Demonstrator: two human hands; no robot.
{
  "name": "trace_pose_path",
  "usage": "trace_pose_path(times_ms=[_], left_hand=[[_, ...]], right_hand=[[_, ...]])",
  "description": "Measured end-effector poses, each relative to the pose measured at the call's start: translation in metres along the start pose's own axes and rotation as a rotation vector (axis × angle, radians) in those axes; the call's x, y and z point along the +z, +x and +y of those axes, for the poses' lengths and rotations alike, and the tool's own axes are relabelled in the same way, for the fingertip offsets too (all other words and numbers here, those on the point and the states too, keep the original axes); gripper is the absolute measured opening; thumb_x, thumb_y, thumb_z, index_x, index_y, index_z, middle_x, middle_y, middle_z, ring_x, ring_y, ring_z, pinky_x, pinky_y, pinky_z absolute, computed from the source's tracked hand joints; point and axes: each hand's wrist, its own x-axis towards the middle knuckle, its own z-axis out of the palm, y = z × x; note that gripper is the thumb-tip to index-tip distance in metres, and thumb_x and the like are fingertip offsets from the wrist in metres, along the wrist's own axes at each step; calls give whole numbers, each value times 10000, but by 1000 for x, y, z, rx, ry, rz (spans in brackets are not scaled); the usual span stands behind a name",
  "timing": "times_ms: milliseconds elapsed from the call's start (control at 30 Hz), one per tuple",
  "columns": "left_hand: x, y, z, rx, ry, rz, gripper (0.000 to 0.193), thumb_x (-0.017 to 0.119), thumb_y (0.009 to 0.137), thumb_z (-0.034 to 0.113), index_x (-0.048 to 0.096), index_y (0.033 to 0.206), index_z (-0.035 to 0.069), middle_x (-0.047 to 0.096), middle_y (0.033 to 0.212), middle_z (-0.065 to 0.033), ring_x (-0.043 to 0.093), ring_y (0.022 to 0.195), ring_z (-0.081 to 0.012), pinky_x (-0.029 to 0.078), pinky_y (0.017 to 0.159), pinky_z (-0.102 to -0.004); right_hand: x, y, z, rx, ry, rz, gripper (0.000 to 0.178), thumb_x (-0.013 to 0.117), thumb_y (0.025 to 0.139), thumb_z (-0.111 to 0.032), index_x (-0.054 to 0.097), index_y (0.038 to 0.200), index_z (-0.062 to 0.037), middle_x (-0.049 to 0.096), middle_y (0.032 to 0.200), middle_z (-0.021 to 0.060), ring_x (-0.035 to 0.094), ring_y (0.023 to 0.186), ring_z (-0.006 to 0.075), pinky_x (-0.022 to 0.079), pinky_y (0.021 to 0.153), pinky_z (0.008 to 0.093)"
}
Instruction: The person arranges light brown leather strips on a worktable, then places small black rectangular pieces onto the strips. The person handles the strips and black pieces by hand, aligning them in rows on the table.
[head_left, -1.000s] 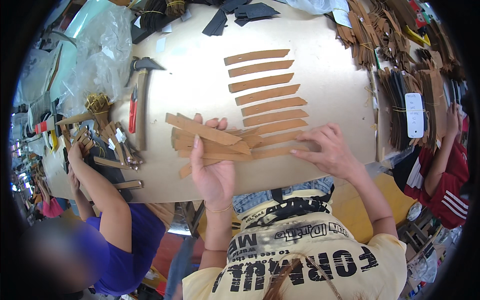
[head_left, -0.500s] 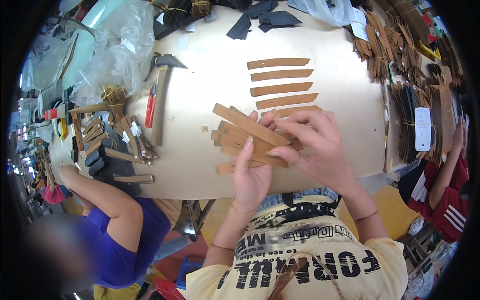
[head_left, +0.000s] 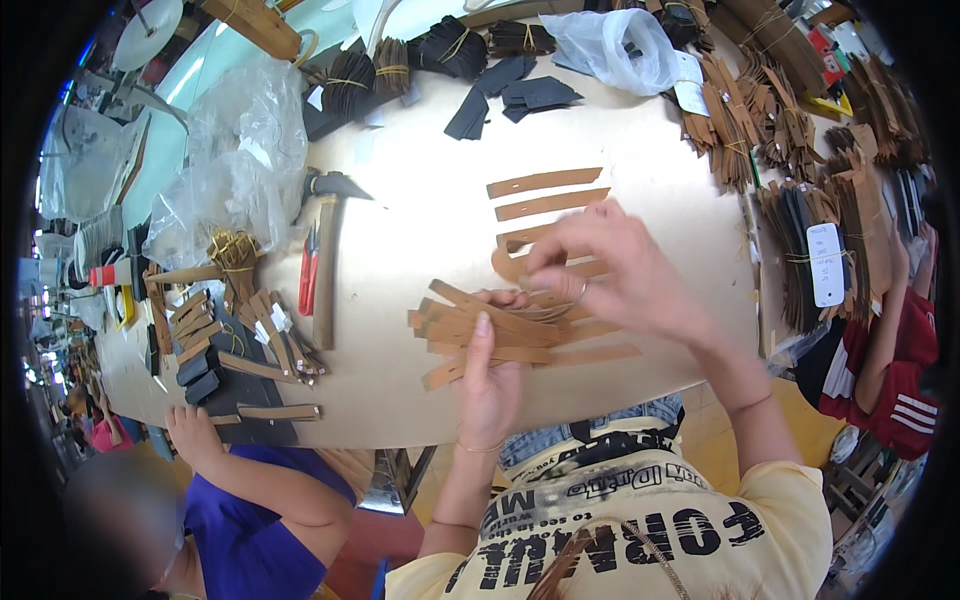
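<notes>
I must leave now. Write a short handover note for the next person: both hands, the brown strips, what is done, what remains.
Left hand: holds a fanned stack of brown strips against the table, thumb on top.
Right hand: pinches one strip and lifts its end beside the stack.
Done: several strips from the row are already gathered in the stack.
Left: loose strips lie flat in a row further up the table, not yet collected.

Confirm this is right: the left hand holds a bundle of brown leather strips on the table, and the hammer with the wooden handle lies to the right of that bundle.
Wrong in one respect. In the head view, the left hand does hold the bundle of brown leather strips on the table, but the hammer with the wooden handle lies to the left of that bundle, not the right.
</notes>
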Motion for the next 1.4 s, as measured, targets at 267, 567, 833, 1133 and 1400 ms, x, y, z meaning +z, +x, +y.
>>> trace_pose_path(times_ms=[267, 567, 833, 1133, 1400], left_hand=[[-27, 8, 22, 233, -59, 105, 369, 462, 1047, 188, 429, 1384, 40, 513, 1266, -105, 478, 1256, -247, 377, 1132, -451], [-38, 16, 31, 255, -73, 82, 338, 444, 1054, 176, 445, 1360, 30, 526, 1254, -111, 481, 1253, -249, 383, 1115, -438], [-29, 20, 30, 219, -52, 112, 391, 434, 1056, 208, 387, 1401, 29, 512, 1273, -125, 464, 1288, -275, 371, 1120, -450], [-12, 20, 26, 116, -72, 75, 465, 427, 1043, 212, 348, 1460, 20, 453, 1399, -180, 410, 1355, -307, 333, 1148, -464], [7, 17, 17, 103, -138, -73, 538, 337, 1061, 344, 277, 1509, 51, 310, 1554, -174, 247, 1473, -287, 221, 1206, -444]], right_hand=[[-37, 66, 27, -295, -55, -112, 95, 722, 859, -114, 708, 950, -91, 700, 857, -2, 650, 832, 170, 398, 864, 332], [-26, 77, 100, 232, -274, -6, 143, 695, 878, -121, 727, 958, -7, 705, 847, 109, 657, 750, 209, 519, 717, 328], [-28, 68, 108, 323, -252, 34, 143, 684, 895, -114, 725, 963, 5, 712, 848, 103, 631, 715, 168, 518, 706, 305], [-24, 62, 107, 120, -374, 181, 165, 702, 885, -160, 732, 972, -23, 702, 905, 103, 664, 818, 224, 513, 757, 331], [-10, 17, 32, 169, 45, 92, 182, 744, 859, -197, 731, 975, -58, 670, 911, 82, 636, 847, 228, 494, 781, 373]])
